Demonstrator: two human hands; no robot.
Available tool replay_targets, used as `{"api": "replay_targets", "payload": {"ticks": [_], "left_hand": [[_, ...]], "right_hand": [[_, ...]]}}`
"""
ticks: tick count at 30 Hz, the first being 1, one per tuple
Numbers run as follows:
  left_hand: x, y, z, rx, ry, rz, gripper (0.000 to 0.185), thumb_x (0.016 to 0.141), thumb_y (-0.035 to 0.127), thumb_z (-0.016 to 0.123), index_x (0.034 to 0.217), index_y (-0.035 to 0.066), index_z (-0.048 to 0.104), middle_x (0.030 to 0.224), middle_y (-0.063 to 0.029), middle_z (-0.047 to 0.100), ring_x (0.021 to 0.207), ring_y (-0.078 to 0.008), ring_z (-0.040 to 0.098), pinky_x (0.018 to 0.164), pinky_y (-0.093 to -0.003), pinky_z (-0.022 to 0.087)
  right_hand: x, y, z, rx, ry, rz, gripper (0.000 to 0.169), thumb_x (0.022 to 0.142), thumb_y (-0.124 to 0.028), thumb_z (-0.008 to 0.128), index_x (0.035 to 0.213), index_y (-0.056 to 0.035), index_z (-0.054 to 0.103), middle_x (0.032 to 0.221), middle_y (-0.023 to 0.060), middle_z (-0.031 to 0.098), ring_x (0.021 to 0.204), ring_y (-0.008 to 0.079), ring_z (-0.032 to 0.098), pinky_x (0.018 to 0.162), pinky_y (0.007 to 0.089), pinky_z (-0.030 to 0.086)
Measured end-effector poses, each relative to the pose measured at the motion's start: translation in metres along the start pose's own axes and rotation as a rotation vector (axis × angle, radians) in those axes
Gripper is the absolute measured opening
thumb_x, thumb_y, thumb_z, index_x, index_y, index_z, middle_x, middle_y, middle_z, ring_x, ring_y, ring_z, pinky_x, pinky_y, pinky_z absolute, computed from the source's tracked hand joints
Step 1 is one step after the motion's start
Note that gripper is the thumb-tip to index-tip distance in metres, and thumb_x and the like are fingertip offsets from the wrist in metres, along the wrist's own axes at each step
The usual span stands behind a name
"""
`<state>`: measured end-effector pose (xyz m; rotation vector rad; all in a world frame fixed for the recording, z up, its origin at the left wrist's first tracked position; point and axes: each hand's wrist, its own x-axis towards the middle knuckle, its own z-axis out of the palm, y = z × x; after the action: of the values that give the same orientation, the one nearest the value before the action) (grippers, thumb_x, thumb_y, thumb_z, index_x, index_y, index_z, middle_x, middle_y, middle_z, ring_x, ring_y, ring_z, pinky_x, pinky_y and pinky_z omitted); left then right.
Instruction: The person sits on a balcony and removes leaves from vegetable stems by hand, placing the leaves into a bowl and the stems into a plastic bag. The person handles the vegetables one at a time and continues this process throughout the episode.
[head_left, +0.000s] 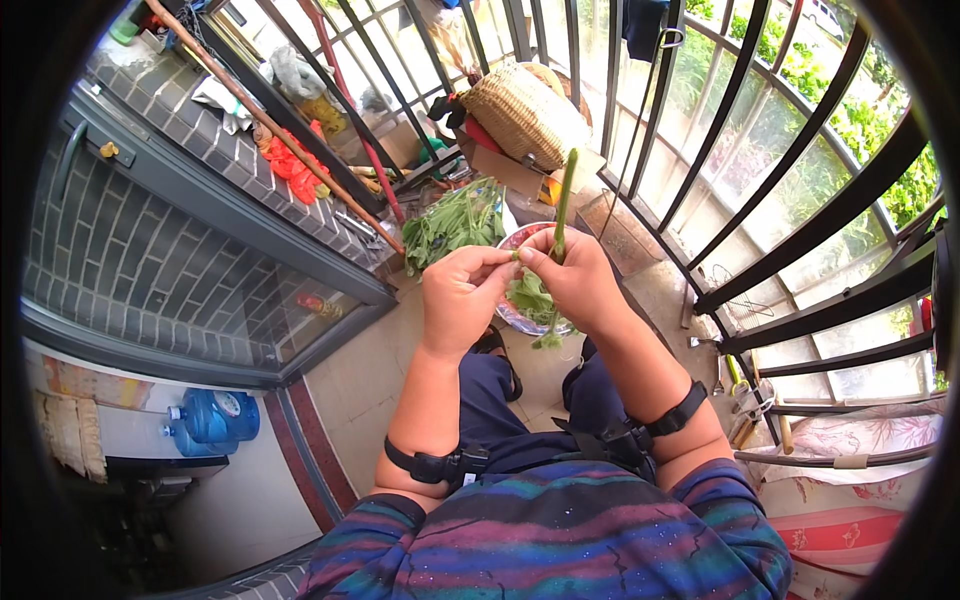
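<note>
Both hands meet above a patterned basin in front of my knees. My right hand grips a green leafy plant stem that points up and away, its lower leaves hanging over the basin. My left hand pinches a small green piece between thumb and fingertips, close against the right thumb. Cut or picked greens show in the basin, partly hidden by the hands. Beyond my left hand, a heap of leafy green stalks lies beside the basin.
A woven straw basket sits on a cardboard box beyond the basin. Black metal railings curve along the right. To the left are a glazed door, a long wooden pole and blue water bottles. Tools hang at right.
</note>
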<state>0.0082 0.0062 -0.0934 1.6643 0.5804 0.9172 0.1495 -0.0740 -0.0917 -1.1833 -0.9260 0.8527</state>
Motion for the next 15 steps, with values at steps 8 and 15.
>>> {"api": "replay_targets", "payload": {"ticks": [8,15], "left_hand": [[0.001,0.010,-0.007,-0.347,0.052,-0.033,0.011,0.088,-0.002,0.062,0.099,0.000,0.064,0.096,-0.0107,0.068,0.079,-0.0151,0.067,0.061,-0.0223,0.050],[0.008,0.013,-0.029,-0.700,0.186,-0.050,0.012,0.090,0.002,0.061,0.102,0.004,0.062,0.102,-0.0107,0.068,0.074,-0.0132,0.063,0.060,-0.0208,0.047]], "right_hand": [[-0.002,-0.001,-0.002,-0.354,0.039,-0.050,0.010,0.090,-0.007,0.063,0.084,0.0007,0.061,0.076,0.0003,0.059,0.069,0.0072,0.052,0.063,0.0253,0.045],[0.001,0.017,-0.017,-0.189,0.089,0.023,0.008,0.089,-0.007,0.062,0.087,0.0005,0.063,0.070,0.0044,0.061,0.062,0.0114,0.054,0.058,0.0291,0.044]]}}
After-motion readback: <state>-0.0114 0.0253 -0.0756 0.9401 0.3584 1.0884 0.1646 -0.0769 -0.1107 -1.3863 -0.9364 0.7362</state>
